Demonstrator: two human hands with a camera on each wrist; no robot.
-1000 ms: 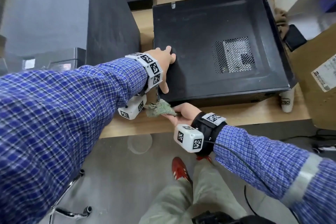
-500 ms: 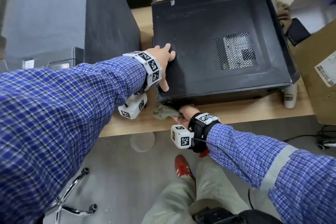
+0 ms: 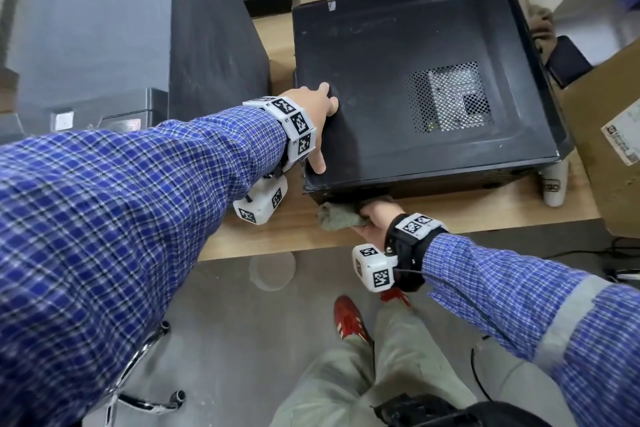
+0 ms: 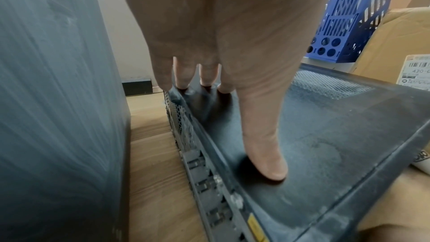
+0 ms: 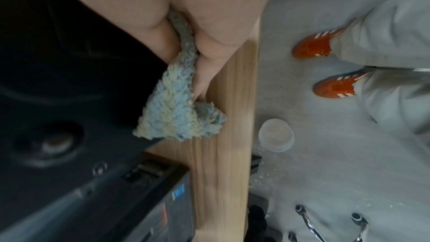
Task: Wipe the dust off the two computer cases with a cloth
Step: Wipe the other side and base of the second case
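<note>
Since a second earlier the right hand (image 3: 375, 220) had carried the cloth (image 3: 337, 217) from the desk's front edge in against the lower front side of the flat-lying computer case (image 3: 415, 107), while the left hand (image 3: 317, 114) had stayed planted on that case's top panel near its left edge. The left hand's fingers (image 4: 184, 74) lay straight and spread, thumb pressed down on the dusty panel; the right hand pinched the fuzzy blue-and-yellow cloth (image 5: 179, 109) between thumb and fingers, bunched against the case wall just above the wooden desk (image 3: 450, 211). The second computer case (image 3: 214, 55) stood upright just left of the first, a strip of bare desk between them, its side streaked with dust. A cardboard box (image 3: 609, 156) at the right carried a white shipping label (image 4: 416, 73) with a barcode and the digits "420-0"; the rest was too small to read. A small blue sticker (image 5: 178, 191) showed on a case front, its wording blurred. A white cup (image 3: 554, 187) stood at the lying case's right front corner, its printed mark unreadable and its contents not visible. A blue perforated plastic crate (image 4: 353, 16) sat behind. Red striped sneakers (image 5: 335, 86) and a translucent round lid (image 5: 275, 134) were on the grey floor.
</note>
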